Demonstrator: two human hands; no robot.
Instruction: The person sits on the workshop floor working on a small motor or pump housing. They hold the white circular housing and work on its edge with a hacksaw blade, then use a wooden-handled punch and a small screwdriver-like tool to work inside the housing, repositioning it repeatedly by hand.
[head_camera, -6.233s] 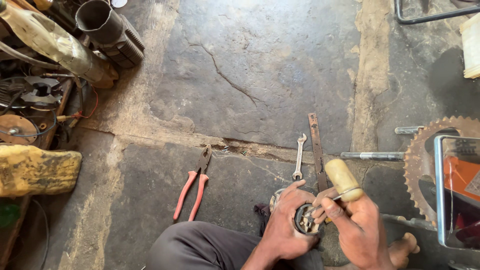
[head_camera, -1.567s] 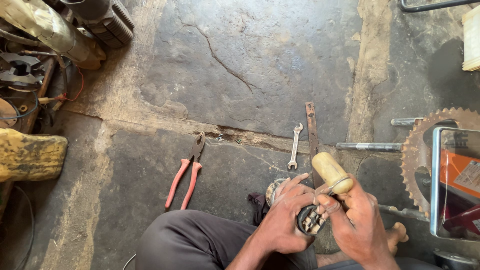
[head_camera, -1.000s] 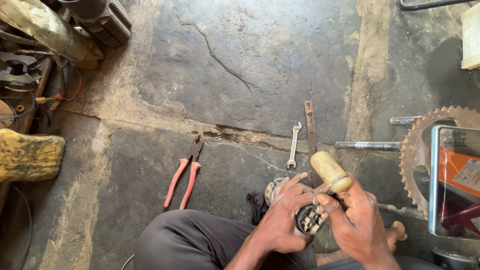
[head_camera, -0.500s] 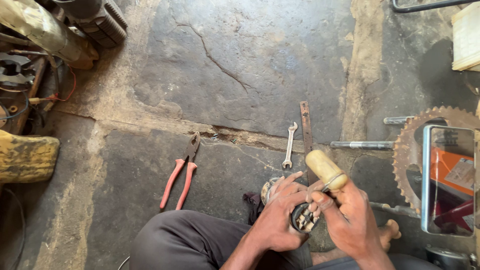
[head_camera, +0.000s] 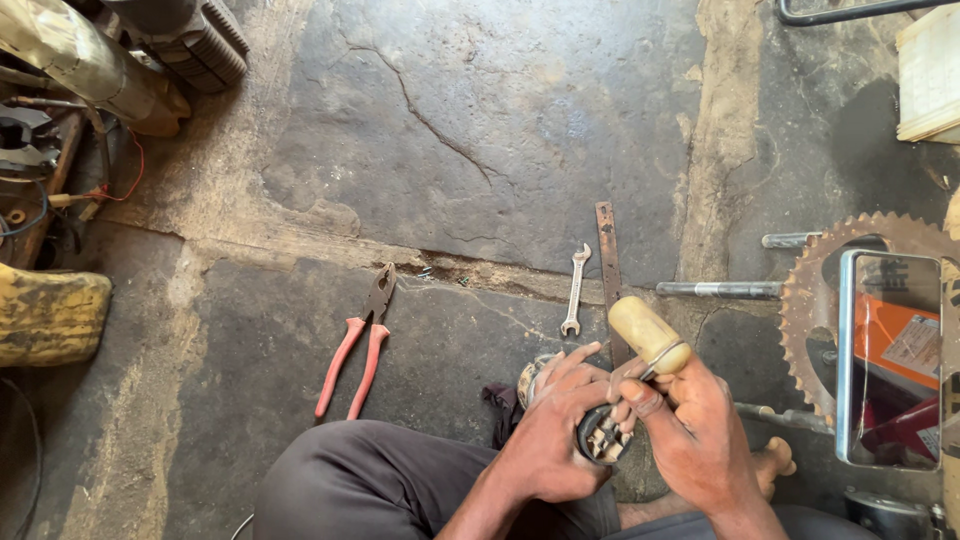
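My left hand (head_camera: 550, 425) grips a small round dark metal part (head_camera: 600, 437) low in the head view, just above my knee. My right hand (head_camera: 690, 430) is closed around a screwdriver with a pale yellow handle (head_camera: 648, 335), whose tip is pressed into that part. The tip itself is hidden between my fingers. Both hands touch each other over the part. A dark cloth (head_camera: 503, 400) lies on the floor just left of my left hand.
Red-handled pliers (head_camera: 358, 345), a small spanner (head_camera: 575, 290) and a rusty flat bar (head_camera: 608, 265) lie on the cracked stone floor. A rusty sprocket (head_camera: 830, 300) and metal rods (head_camera: 718, 290) sit at right, beside a chrome-framed mirror (head_camera: 890, 360). Engine parts (head_camera: 90, 60) crowd the left.
The view has drifted slightly, so floor items sit a little differently in frame. My hands stay together on the part and screwdriver, with only small shifts.
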